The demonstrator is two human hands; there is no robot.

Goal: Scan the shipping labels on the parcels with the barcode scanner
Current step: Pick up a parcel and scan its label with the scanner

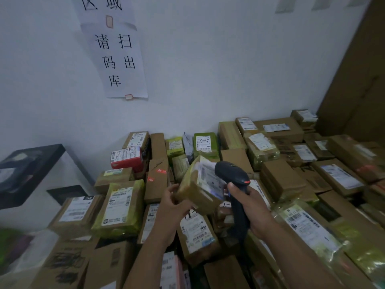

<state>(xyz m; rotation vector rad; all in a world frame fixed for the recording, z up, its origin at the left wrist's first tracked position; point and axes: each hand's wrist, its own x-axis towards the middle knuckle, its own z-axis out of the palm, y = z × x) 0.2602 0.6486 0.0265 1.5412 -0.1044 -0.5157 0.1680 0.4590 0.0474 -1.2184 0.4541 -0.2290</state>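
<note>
the left hand (173, 202) has its grip clamped on the near end of a small tape-wrapped parcel (194, 192), lifted clear of the pile of parcels (123, 207) and held between the two hands. the right hand (253, 209) has its grip wrapped round the handle of the barcode scanner (233, 176), whose head sits just beside the parcel's shipping label (209, 177), almost touching it; whether a finger is on the trigger cannot be told. the label faces the scanner head, which is right, but judged from here the head looks too near to take in the whole barcode. easing the scanner back a little and squaring the label to its window should help. the label's upper edge looks curled, so the left thumb could press the wrap flat without covering the bars. hold both still until the read registers, then set this parcel apart from the unscanned ones
</note>
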